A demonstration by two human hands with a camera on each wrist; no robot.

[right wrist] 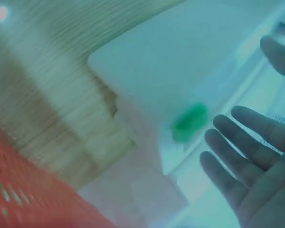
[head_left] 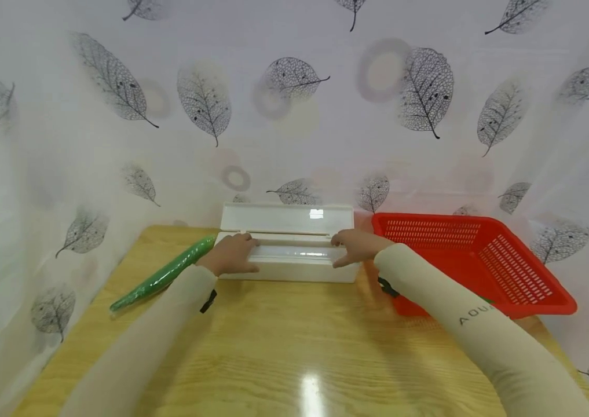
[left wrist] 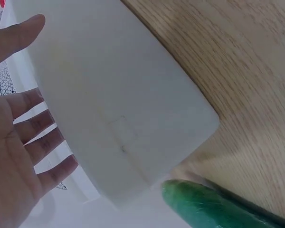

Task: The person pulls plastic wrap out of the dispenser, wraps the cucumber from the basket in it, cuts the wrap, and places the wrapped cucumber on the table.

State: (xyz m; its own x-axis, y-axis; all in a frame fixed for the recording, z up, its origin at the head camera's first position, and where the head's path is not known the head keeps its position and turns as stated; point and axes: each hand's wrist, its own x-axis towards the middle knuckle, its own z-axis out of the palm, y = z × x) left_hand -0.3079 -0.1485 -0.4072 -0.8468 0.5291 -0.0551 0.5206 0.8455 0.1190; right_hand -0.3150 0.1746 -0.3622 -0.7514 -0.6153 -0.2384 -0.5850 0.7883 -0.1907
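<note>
The left hand (head_left: 230,253) and right hand (head_left: 358,245) have fingers spread wide at opposite ends of a white box (head_left: 289,273) on the table (head_left: 268,341), contact unclear; its raised lid (head_left: 284,218) is beyond the fingers; a green cucumber (head_left: 166,275) lies left of them; a red basket (head_left: 430,233) right.

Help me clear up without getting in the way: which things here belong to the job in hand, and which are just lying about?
In the job: open white box; left hand at one end; right hand at the other.
Apparently just lying about: long green item; red basket; neither is held.
</note>
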